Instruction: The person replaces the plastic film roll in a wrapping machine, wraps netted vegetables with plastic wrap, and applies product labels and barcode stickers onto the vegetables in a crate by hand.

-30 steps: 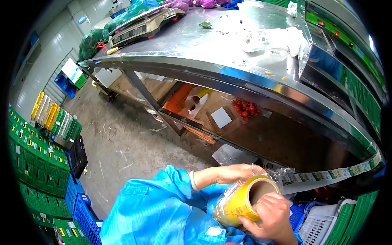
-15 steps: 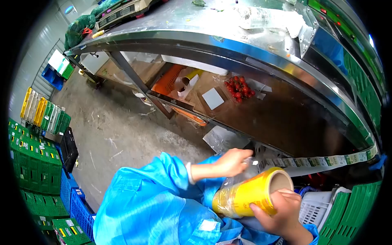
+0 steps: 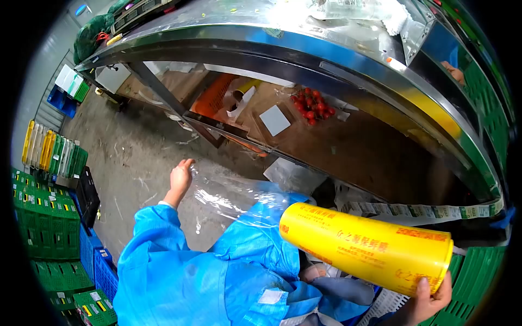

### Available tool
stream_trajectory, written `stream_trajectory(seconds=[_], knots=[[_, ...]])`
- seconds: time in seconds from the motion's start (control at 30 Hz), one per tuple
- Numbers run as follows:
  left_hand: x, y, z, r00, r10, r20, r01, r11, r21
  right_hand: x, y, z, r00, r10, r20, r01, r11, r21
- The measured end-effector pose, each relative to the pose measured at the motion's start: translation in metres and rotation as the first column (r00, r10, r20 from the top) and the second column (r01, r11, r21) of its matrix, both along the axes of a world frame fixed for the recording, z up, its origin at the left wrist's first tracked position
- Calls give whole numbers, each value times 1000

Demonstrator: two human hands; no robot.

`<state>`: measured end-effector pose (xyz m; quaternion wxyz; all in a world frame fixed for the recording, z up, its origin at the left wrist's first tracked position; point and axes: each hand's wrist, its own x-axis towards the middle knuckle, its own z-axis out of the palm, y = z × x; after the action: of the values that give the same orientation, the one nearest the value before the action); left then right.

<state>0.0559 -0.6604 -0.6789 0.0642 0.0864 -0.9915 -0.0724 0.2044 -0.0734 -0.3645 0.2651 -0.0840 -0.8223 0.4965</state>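
Cling-film roll (image 3: pixel 364 244) slanted over the blue gown (image 3: pixel 201 288), the right hand (image 3: pixel 432 304) clasping 1 end, likely for steadiness, while the left hand's (image 3: pixel 180 182) fingers pinched the film (image 3: pixel 234 201), spreading it.

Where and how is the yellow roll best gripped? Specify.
Grip the yellow roll by its lower right end, from the right, as the right hand does: the cylinder slants down that way, and clear film stretches from the opposite end, where fingers could snag it.
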Motion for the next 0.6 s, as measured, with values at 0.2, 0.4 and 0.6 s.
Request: stream_trajectory(seconds=[0.2, 0.4, 0.6], knots=[[27, 155, 8, 828, -523, 204, 339, 755, 561, -10, -23, -37, 918, 26, 396, -135, 959, 251], [53, 196, 1, 579, -780, 238, 534, 583, 612, -16, -27, -51, 893, 336, 298, -433, 823, 368], [-33, 130, 52, 998, -60, -28, 54, 498, 865, 8, -15, -43, 958, 109, 267, -197, 924, 327]])
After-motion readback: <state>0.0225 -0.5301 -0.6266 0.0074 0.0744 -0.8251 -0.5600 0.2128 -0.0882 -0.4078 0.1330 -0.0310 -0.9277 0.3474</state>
